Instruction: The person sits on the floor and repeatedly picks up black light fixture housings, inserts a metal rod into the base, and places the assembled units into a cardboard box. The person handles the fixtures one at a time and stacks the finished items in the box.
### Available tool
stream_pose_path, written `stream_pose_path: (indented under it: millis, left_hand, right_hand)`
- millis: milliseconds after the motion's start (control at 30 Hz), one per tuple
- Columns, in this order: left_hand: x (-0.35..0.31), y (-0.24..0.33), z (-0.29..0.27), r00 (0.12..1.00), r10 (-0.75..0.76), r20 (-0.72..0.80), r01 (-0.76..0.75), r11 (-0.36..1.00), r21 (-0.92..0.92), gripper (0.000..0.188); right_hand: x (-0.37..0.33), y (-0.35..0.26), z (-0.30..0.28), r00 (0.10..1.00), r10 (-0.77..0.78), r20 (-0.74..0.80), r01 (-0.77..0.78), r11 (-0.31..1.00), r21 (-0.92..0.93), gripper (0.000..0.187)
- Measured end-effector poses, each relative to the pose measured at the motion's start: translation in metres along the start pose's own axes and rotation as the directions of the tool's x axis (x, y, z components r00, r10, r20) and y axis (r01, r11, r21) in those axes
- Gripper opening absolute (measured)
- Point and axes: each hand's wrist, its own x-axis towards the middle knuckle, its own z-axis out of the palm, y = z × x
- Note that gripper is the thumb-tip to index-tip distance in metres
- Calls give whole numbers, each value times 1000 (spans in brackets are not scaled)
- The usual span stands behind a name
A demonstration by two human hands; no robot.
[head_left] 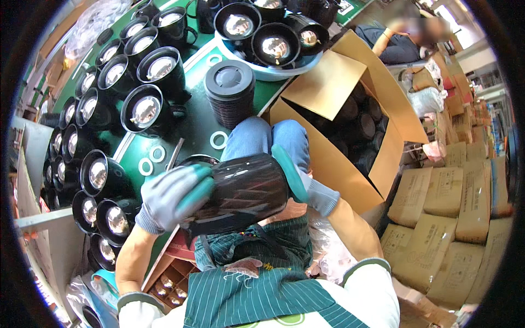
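A glossy black jug (pixel 249 188) lies on its side across my lap, between my two gloved hands. My left hand (pixel 178 197), in a grey and teal glove and slightly blurred, has its fingers at the jug's left end. At the right end my right hand (pixel 298 177) presses its palm and fingers round the jug's edge. Just beyond the left glove, part of a round black rim (pixel 199 159) shows, mostly hidden. A stack of black round lids (pixel 229 87) stands on the green table (pixel 186 128), with white rings (pixel 219 140) beside it.
Several black jugs with silvery liners (pixel 146 112) crowd the table's left side. More jugs fill a pale blue basin (pixel 311 63) at the back. An open cardboard box (pixel 333 156) holding black jugs stands to my right. Stacked cartons (pixel 432 235) lie farther right; another person (pixel 394 41) sits behind.
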Motion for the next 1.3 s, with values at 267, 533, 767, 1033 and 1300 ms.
stream_pose_path:
  millis: [267,533,767,1033,1300]
  left_hand:
    - [-56,-18,67,673,-719,175,573,356,-739,28]
    - [-31,-20,37,873,-461,-162,340,811,-477,34]
    - [-68,-25,77,618,-653,438,436,-178,-882,37]
    - [-13,-7,39,657,-721,220,591,312,-744,35]
    - [63,1,2,965,-247,90,262,929,-261,50]
  right_hand:
    - [8,-70,37,810,-585,45,532,700,-477,108]
    - [-1,-93,56,950,-126,-285,109,991,-75,94]
    - [2,-82,30,671,-722,171,547,326,-771,113]
    - [-17,-53,39,691,-722,-47,487,512,-707,94]
    - [-20,69,35,794,-307,-524,354,935,-11,64]
